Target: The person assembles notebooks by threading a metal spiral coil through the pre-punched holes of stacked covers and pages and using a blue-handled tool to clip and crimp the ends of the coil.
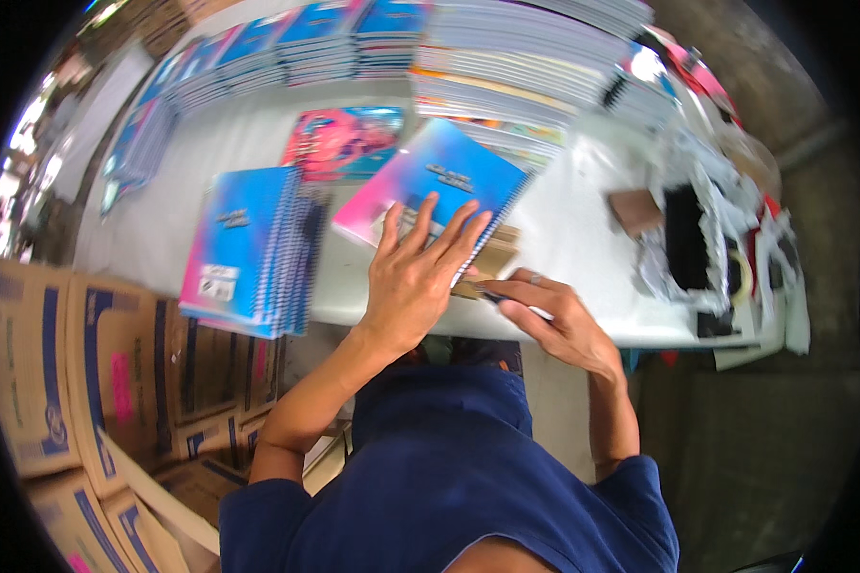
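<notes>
A spiral-bound notebook point(401, 181) with a blue and pink cover lies tilted in front of me, its wire coil along the right edge. My left hand point(413, 272) rests flat on its cover with the fingers spread. Close to the coil's lower end, my right hand point(559, 320) is closed around a slim dark tool point(493, 296); its exact kind is unclear. A brown cardboard piece point(497, 250) shows partly from under the notebook. To the left sits a stack of similar notebooks point(244, 244), coils facing right.
Rows of stacked notebooks point(253, 48) line the far side of the white table point(354, 277), beside a tall pile of printed sheets point(516, 67). A pink-red booklet point(339, 143) lies behind. At right are a brown block point(635, 212) and a plastic-lined box point(688, 239). Cardboard cartons point(115, 363) stand lower left.
</notes>
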Tool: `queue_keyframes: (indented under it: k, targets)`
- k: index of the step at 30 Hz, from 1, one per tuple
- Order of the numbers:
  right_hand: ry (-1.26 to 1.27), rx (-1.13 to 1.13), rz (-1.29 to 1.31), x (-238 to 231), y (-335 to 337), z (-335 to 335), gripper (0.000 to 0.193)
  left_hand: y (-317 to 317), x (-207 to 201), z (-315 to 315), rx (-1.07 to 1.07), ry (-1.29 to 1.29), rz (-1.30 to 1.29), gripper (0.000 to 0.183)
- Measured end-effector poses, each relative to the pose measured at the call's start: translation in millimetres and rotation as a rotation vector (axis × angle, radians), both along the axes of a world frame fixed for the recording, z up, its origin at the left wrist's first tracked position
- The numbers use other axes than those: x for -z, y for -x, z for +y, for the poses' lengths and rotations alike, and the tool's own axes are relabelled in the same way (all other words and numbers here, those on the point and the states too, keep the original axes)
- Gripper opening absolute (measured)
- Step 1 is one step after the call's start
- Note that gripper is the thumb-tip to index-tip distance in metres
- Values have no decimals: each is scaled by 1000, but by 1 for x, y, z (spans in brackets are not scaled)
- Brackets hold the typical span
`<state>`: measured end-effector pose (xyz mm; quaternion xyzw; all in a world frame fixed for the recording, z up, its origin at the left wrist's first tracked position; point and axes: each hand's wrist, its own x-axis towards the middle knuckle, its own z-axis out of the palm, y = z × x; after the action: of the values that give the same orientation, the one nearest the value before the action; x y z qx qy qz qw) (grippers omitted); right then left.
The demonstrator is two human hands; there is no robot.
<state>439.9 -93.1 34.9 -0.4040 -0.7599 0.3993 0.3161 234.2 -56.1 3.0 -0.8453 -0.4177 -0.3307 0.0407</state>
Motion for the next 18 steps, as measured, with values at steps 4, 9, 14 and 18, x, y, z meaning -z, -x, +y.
queue_keyframes:
  k: [4,9,14,18]
  targets:
    - [-215,166,-92,12,-38,37,27,63,-50,20,-86,-92,-205,55]
    - [-379,509,-529,77,-92,93,30,142,-84,3,-102,-68,-681,54]
    - [-639,525,-342,64,-57,119,59,200,-79,7,51,-17,-925,69]
    - [-136,-17,451,2,60,111,111,207,-64,27,283,167,-1296,84]
